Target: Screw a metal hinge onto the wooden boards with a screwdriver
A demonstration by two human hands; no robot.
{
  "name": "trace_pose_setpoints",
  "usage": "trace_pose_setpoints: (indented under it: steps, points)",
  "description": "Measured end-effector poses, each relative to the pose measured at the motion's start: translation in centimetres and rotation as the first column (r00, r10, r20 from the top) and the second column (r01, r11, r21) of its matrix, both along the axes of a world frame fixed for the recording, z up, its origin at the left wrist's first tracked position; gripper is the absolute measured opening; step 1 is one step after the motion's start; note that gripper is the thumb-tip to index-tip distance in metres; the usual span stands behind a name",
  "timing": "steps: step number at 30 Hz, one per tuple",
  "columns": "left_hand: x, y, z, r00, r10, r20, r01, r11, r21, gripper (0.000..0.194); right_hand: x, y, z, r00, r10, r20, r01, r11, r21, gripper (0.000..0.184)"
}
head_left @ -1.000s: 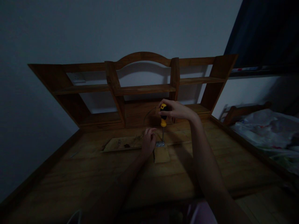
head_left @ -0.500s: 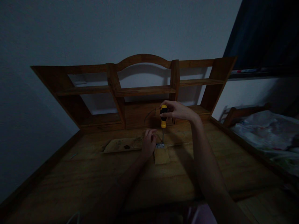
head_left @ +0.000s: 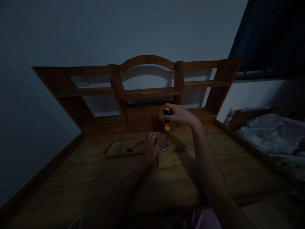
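My right hand (head_left: 179, 115) is closed round the yellow and black handle of a screwdriver (head_left: 167, 122), which stands upright. Its shaft points down onto a small metal hinge (head_left: 163, 148). The hinge sits where a small wooden block (head_left: 165, 159) meets a long flat wooden board (head_left: 126, 147). My left hand (head_left: 152, 146) rests with curled fingers just left of the hinge, pressing on the wood beside it. The light is dim and fine detail at the screwdriver tip is lost.
All of this lies on a wooden desk (head_left: 95, 178) with a raised rim. A wooden shelf unit (head_left: 145, 92) with an arched top stands at the back against a pale wall. A bed with crumpled bedding (head_left: 271, 136) is at the right.
My right hand's grip has shifted slightly round the screwdriver handle. The left hand and the wooden pieces stay where they were; the view has dipped a little.
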State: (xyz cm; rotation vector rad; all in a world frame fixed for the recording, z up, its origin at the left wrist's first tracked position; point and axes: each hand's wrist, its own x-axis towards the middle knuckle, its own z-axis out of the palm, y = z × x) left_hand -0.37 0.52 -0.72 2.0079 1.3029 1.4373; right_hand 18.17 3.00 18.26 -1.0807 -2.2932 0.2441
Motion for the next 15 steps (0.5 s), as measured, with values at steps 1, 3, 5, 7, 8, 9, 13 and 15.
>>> trace_pose_setpoints:
  steps: [1,3,5,7,8,9,13,15]
  points:
    - [0.0,0.0,0.0,1.000,0.001,-0.002,-0.001,1.000,0.001,0.036,0.2,-0.1,0.1,1.000,0.014,-0.003,-0.015,1.000,-0.024,0.032]
    - [0.0,0.0,0.0,1.000,0.000,-0.002,0.000,1.000,0.001,0.036,0.6,-0.3,0.3,0.999,0.050,-0.017,-0.052,0.995,-0.087,0.031]
    - [0.0,0.0,0.0,1.000,-0.002,0.003,0.002,1.000,-0.005,0.036,1.0,-0.4,0.4,0.994,0.101,-0.050,-0.108,0.978,-0.180,0.035]
    - [0.0,-0.1,0.1,1.000,-0.004,0.004,0.004,1.000,-0.010,0.035,1.4,-0.5,0.5,0.986,0.143,-0.084,-0.160,0.950,-0.268,0.041]
    - [0.0,-0.1,0.1,1.000,-0.005,0.001,0.005,1.000,-0.009,0.035,1.6,-0.5,0.6,0.983,0.159,-0.095,-0.179,0.942,-0.284,0.043]
    - [-0.1,-0.1,0.1,1.000,-0.005,-0.003,0.004,1.000,-0.010,0.035,1.6,-0.5,0.6,0.980,0.171,-0.100,-0.192,0.942,-0.276,0.044]
    - [-0.1,0.0,0.0,1.000,-0.004,-0.010,0.004,1.000,-0.007,0.034,1.4,-0.4,0.6,0.988,0.147,-0.056,-0.153,0.980,-0.130,0.039]
    - [-0.1,0.0,0.0,1.000,-0.001,-0.012,0.001,1.000,-0.007,0.034,1.0,-0.3,0.5,0.997,0.080,-0.019,-0.081,0.994,-0.068,0.036]
